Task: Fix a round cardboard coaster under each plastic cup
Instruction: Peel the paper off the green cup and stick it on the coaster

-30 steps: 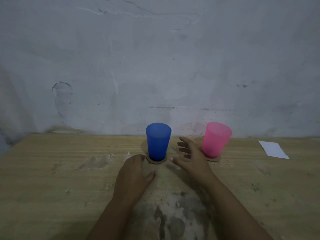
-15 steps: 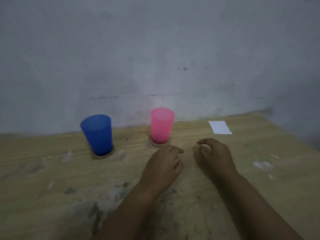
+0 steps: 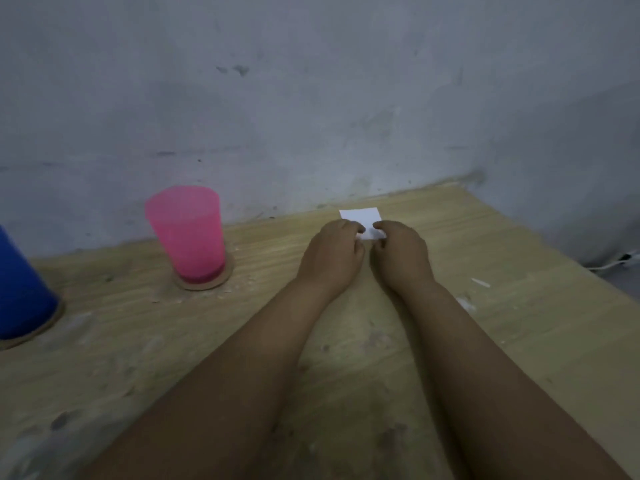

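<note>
A scuffed grey wall (image 3: 311, 98) fills the upper frame. A stained, light wooden bench (image 3: 346, 341) spans the lower frame. Lighting is dim.

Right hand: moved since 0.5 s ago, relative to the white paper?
Yes. The right hand has gone forward to the white paper by the wall; its fingers now lie on the paper's near edge. Earlier it sat well short of it.

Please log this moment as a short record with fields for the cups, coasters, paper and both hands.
pink translucent plastic cup: upright on a round cardboard coaster
blue plastic cup: at left edge, cropped, on its own cardboard coaster
white paper slip: flat on wooden table, near wall
left hand: fingers curled at the slip's near edge
right hand: fingers curled at the same edge
grip on slip: unclear
</note>
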Demonstrator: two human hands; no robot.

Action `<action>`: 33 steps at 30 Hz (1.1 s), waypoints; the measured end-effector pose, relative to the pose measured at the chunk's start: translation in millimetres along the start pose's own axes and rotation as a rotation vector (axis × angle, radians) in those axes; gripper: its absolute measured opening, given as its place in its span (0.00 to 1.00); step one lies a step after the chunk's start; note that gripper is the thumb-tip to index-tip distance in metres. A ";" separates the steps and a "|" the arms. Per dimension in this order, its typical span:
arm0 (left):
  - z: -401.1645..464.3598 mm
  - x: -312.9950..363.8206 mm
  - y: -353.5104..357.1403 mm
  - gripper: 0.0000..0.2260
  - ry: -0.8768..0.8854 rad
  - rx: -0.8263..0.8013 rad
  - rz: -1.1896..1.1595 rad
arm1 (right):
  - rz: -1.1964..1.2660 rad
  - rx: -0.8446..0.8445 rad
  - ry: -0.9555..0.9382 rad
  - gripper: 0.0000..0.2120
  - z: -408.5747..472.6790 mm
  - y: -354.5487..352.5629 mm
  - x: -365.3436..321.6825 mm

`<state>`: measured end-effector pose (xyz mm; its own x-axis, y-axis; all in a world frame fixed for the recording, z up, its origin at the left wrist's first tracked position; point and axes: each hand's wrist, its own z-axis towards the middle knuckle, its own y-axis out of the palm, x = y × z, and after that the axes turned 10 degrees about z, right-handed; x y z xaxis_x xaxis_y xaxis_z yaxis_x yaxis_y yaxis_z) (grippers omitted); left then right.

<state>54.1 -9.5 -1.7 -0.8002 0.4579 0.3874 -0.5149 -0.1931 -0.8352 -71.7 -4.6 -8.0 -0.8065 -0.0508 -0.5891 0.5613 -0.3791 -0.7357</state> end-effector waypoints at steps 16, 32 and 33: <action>5.2 -4.5 8.6 0.06 -0.045 0.008 -0.085 | 0.126 0.142 -0.101 0.06 -0.5 2.0 3.2; -105.0 -27.7 -152.2 0.05 -0.351 0.085 -0.535 | 1.075 -0.308 0.103 0.10 -78.1 -32.1 -134.2; -117.5 -30.0 -163.9 0.06 -0.370 0.106 -0.533 | 1.091 -0.335 0.103 0.09 -84.0 -30.4 -147.1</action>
<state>198.5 110.4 77.8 -0.4700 0.1893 0.8621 -0.8826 -0.1153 -0.4558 45.6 92.0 72.9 0.1510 -0.1194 -0.9813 0.9862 0.0866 0.1412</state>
